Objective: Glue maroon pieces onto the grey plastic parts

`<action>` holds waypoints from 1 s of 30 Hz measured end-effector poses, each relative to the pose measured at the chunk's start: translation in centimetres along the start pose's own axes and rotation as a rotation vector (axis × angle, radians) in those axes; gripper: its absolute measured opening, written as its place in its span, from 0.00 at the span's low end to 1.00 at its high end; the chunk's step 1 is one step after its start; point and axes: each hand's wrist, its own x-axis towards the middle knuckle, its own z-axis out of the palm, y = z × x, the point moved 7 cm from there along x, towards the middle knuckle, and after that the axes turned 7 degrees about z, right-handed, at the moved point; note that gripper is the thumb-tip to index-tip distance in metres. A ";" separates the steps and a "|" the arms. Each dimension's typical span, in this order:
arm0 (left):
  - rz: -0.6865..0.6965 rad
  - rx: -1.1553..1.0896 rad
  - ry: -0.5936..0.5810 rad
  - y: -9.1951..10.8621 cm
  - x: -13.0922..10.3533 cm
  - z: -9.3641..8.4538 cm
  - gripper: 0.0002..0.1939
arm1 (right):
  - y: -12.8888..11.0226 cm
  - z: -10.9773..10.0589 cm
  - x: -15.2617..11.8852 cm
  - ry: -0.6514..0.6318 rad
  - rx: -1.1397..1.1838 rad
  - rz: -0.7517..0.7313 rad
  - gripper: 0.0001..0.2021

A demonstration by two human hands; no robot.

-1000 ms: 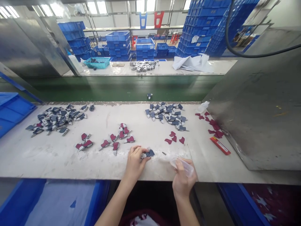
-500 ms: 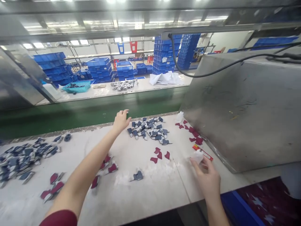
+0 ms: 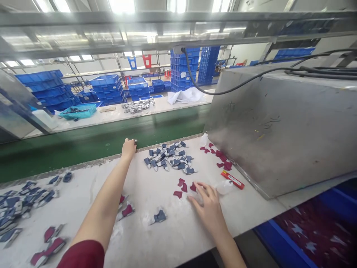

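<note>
My left hand [image 3: 129, 148], fingers curled, grips a small pale part [image 3: 135, 141] over the far green belt [image 3: 158, 130]; my right hand [image 3: 209, 206], half-open and empty, reaches a maroon piece [image 3: 193, 187], probably laid near for easy picking; the blue-topped part [image 3: 160, 216] lies alone, nearer.

Factory workshop; green conveyor belt [image 3: 161, 128]; stacked blue crates [image 3: 107, 89]

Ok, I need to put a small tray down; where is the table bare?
Between the left arm and right arm, nearer than the lone blue-grey piece; also between the far-left pile and left arm. Crowded: the central blue-grey pile, and maroon pieces beside the metal box.
</note>
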 end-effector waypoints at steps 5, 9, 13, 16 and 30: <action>-0.028 -0.028 0.008 -1.2 -0.7 -1.3 0.12 | 1.4 3.0 1.5 -0.030 0.011 0.070 0.24; 0.071 -0.121 -0.025 0.0 -2.1 -2.4 0.10 | 1.5 2.7 1.6 0.026 0.029 0.085 0.28; 0.225 -0.239 -0.079 2.4 -7.1 -3.5 0.17 | 1.1 1.7 1.1 0.010 0.025 0.125 0.28; 0.273 -0.278 -0.050 3.3 -14.7 -4.3 0.25 | 0.6 0.8 0.2 -0.013 0.094 0.223 0.26; 0.117 -0.629 0.115 6.5 -32.1 0.5 0.08 | -4.3 4.1 -5.1 -0.398 0.661 0.661 0.19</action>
